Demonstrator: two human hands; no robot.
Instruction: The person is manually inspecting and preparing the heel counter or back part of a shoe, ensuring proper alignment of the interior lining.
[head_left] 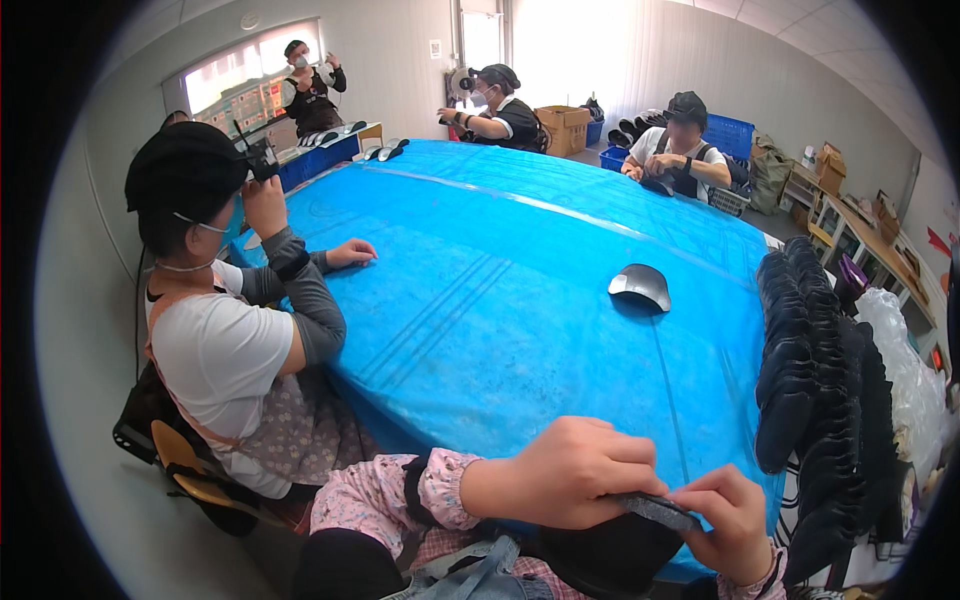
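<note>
Close to my body, at the table's near edge, I hold a black rounded piece (612, 555), soft-looking and cap-like, with a curved grey strip (657, 511) along its upper edge. My left hand (565, 475) is closed on that edge from the left, fingers bent over it. From the right, my right hand (728, 515) pinches the other end of the strip, thumb and fingers together. The underside of the piece is partly hidden. Farther off on the blue table cover (480, 330) lies a single curved, shiny dark piece (640, 286).
Tall stacks of black curved pieces (815, 390) stand at the table's right edge, beside clear plastic wrapping (905, 370). A co-worker (225, 340) sits close on my left, one forearm on the table. Other people sit or stand beyond. Several curved pieces (385, 151) lie at the far left.
</note>
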